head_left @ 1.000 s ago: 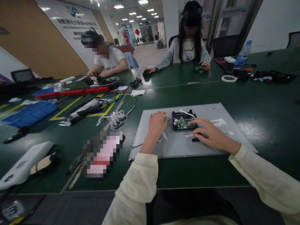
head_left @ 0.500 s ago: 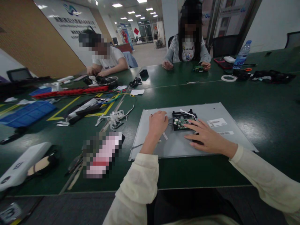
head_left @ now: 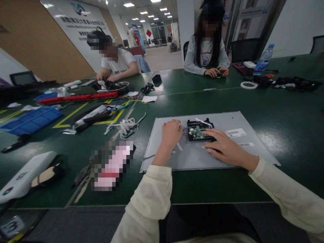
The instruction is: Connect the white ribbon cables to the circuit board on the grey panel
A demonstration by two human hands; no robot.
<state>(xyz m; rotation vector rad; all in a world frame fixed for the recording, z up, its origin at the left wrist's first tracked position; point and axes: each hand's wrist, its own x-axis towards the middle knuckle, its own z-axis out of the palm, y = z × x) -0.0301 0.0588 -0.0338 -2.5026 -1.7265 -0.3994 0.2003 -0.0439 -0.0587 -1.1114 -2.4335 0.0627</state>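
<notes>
Probably poking at the circuit board (head_left: 197,134) using loosely spread right hand (head_left: 224,146), its 4 o'clock, nothing visibly held; can't tell grip of curled left hand (head_left: 171,133), 9 o'clock. Needs gentle steadying next imo.

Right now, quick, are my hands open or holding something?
Left hand: fingers curled over the grey panel; cannot tell whether it grips anything.
Right hand: open, fingers spread at the circuit board, nothing visibly held.

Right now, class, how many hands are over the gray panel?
2: the left hand is left of the circuit board; the right hand is at its right side. No others seem hidden.
</notes>
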